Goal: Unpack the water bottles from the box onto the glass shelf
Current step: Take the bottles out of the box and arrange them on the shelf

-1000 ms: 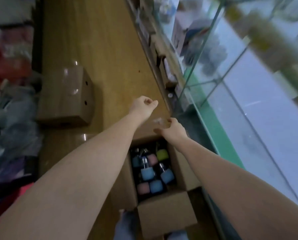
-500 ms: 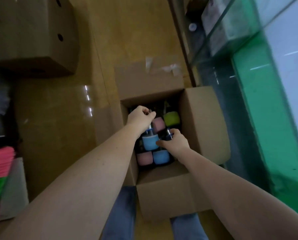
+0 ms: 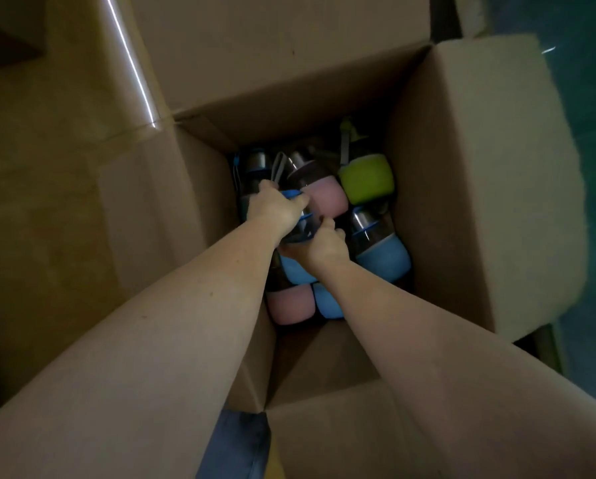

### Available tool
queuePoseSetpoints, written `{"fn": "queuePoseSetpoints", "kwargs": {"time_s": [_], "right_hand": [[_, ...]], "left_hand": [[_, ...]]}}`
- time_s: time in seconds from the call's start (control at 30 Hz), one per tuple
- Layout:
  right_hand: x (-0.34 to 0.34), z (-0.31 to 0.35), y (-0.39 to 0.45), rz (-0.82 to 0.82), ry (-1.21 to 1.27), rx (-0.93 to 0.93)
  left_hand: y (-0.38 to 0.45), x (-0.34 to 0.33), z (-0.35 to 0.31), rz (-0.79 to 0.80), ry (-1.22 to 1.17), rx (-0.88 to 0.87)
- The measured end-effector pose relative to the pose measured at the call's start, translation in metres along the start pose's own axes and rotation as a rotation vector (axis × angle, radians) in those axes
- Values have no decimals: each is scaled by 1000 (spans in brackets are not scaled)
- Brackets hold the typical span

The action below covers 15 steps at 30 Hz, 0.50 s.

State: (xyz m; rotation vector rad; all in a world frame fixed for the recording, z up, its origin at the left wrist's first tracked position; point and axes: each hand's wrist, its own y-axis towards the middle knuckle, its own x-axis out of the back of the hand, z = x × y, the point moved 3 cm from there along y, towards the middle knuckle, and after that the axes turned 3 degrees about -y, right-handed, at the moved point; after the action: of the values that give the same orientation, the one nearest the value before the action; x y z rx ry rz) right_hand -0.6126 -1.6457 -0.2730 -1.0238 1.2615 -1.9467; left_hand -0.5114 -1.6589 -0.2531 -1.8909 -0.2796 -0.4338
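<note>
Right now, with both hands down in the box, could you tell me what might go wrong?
1. Both the left hand and right hand grip one blue bottle wedged among others; pulling could drag the pink bottle along.
2. The box is dim, so grip is hard to judge; it may slip.

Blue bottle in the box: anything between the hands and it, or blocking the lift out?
Nothing visible. Both the left hand and right hand are already on the blue bottle, and the box flaps are folded open above it. Neighbouring bottles crowd its sides. The shelf isn't in view.
</note>
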Motion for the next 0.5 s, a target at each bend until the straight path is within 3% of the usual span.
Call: {"fn": "queuePoseSetpoints", "kwargs": {"time_s": [0.27,0.5], "right_hand": [[-21,-16,40,32,47,-80],[-13,-11,21,-40,80,-10]], "left_hand": [[42,-21,12,8,44,68],[31,-16,3,-54,46,12]]}}
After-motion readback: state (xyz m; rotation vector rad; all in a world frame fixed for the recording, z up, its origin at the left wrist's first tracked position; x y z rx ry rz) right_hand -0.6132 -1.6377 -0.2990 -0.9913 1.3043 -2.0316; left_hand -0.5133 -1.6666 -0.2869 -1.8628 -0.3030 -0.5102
